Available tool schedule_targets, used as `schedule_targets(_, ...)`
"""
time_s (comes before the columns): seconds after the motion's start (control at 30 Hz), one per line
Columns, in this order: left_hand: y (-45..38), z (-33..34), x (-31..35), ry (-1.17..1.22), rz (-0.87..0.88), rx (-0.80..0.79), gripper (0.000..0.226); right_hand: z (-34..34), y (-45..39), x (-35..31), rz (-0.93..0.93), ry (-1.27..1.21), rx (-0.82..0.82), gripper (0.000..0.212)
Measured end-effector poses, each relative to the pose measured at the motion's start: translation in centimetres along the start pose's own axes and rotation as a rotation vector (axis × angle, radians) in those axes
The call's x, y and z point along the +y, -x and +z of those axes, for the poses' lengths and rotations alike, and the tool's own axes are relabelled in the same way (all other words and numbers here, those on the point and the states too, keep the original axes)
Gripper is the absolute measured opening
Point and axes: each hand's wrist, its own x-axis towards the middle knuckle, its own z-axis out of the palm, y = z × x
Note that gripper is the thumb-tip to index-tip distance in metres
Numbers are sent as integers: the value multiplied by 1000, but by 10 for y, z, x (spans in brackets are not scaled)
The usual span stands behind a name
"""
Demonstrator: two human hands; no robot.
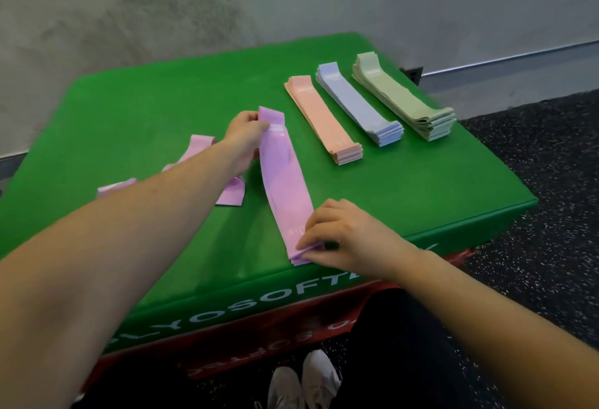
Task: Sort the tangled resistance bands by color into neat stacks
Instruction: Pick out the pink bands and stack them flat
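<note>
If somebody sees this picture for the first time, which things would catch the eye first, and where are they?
Probably the bright green foam box filling the middle. Next, the pink band stretched along it, the left hand gripping its far end and the right hand pinching its near end. At the far right lie three neat stacks: peach, blue, green.

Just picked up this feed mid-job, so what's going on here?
A person is sorting resistance bands on a green foam box. The left hand and right hand grip opposite ends of a purple stack. Finished peach, blue and green stacks lie side by side to the right. A few loose purple bands remain under the left arm.
</note>
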Motion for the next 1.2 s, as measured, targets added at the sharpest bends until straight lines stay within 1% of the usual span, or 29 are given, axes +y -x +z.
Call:
schedule_targets(0.1, -10, 1, -9, -24, 18, 22, 30, 4, 3, 5, 27, -125, -23, 21)
schedule_targets(0.27, -22, 4, -12, 93, 26, -19, 34, 6, 5, 9, 42, -214, 20, 20)
schedule_targets(0.3, -23, 4, -12, 77, 42, -11, 35, 7, 6, 9, 41, -214, 23, 19)
schedule_targets(0.4, -28, 6, -17, -118, 124, 35, 39, 7, 5, 9, 47, -220, 23, 19)
schedule_targets(0.47, -29, 7, -18, -202, 187, 26, 39, 7, 5, 9, 51, -226, 18, 19)
schedule_targets(0.57, -28, 9, -14, -185, 218, 7, 34, 8, 6, 9, 58, -227, 10, 19)
schedule_targets(0.63, -27, 11, -11, -187, 224, -23, 35, 8, 6, 8, 56, -219, 12, 19)
schedule_targets(0.7, -28, 13, -13, -292, 250, -48, 42, 8, 6, 8, 52, -204, 11, 19)
schedule_targets(0.73, -30, 15, -15, -358, 269, -28, 44, 8, 6, 8, 53, -202, 13, 19)
schedule_targets(0.83, -35, 21, -18, -524, 313, 108, 46, 7, 6, 8, 78, -242, 23, 23)
schedule_targets(0.9, -36, 25, -16, -624, 290, 164, 54, 7, 6, 9, 100, -292, 47, 27)
schedule_targets(1.0, -39, 31, -10, -773, 225, 165, 75, 8, 6, 9, 113, -345, 72, 29)
schedule_targets(1.03, -41, 33, -8, -822, 214, 156, 79, 8, 6, 9, 112, -343, 65, 29)
schedule_targets(1.1, -46, 36, -5, -905, 204, 136, 78, 8, 6, 10, 100, -314, 38, 29)
schedule_targets(1.2, -55, 38, -5, -960, 248, 127, 64, 9, 7, 12, 89, -285, 8, 29)
